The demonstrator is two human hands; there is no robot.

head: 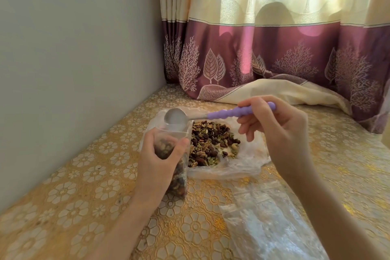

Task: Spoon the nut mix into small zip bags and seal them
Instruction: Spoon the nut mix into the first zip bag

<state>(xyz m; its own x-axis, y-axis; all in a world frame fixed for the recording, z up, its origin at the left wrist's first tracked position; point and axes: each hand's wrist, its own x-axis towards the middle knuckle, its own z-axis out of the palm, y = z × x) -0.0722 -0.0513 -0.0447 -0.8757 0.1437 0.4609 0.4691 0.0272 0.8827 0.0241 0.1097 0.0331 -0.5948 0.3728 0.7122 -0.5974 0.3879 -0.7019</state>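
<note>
The nut mix point(213, 143), a heap of dark raisins, pale nuts and green seeds, lies at the centre of the frame on a crumpled sheet of clear plastic point(249, 162) spread on the worktop point(73, 186). Just left of the heap, a small zip bag point(175, 177) stands upright, its mouth open at the top and its lower part already holding some of the mix. The left hand point(156, 160) grips this bag, fingers and thumb curled round its upper half, with the forearm coming in from the lower left of the frame.

Above the bag's mouth hangs the metal bowl of a spoon point(176, 116), which looks empty; its knobbly purple handle runs to the right, over the far edge of the heap. The right hand point(280, 131) pinches that handle near its end between thumb and fingers, the remaining fingers loosely curled beneath it, and the right forearm enters from the lower right corner.

In the lower right, near the right forearm, a loose pile of empty clear bags point(263, 224) lies flat on the worktop, apart from the plastic sheet. The worktop wears a gold covering patterned with flowers. A plain grey wall point(73, 59) fills the left of the frame, and a cream and purple curtain point(274, 48) with tree and leaf motifs hangs across the upper right, its hem bunched on the worktop behind the heap.
</note>
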